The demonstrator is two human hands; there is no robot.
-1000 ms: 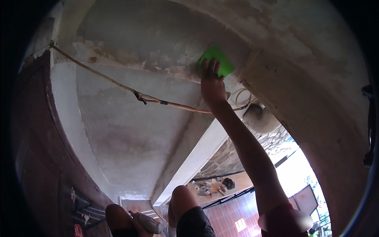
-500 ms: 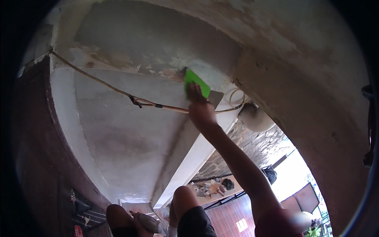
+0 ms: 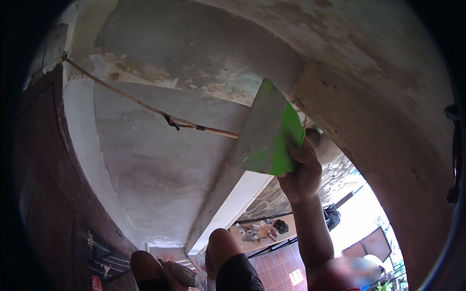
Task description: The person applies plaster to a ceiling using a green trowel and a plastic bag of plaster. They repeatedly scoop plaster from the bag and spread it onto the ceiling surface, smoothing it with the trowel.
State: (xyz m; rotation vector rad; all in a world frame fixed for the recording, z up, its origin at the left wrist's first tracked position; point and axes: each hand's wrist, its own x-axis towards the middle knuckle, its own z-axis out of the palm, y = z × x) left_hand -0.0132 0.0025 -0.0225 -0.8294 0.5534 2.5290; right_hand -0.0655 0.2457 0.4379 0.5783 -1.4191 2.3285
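Note:
My right hand (image 3: 303, 172) is raised and closed on a green plastic putty spreader (image 3: 287, 138), with the thumb pressed on its face. Grey, wet-looking paste covers much of that broad face. The spreader stands out in front of the patchy wall surface (image 3: 213, 53), where grey filler borders peeling, stained paint; I cannot tell that it touches. Low between my knees, my left hand (image 3: 169, 275) seems closed around a grey bag (image 3: 183, 274); only part of the hand shows.
A cord (image 3: 121, 94) with a hooked knot crosses the wall and passes behind the spreader. A rounded pale fixture (image 3: 330, 151) hangs beside my wrist. Below are a ledge with debris (image 3: 262, 232), reddish floor (image 3: 279, 266) and a dark wooden door (image 3: 43, 160).
My right hand has drawn the spreader away from the wall, rightward and down. It has turned, so its paste-covered face now shows large. The low left hand looks unmoved.

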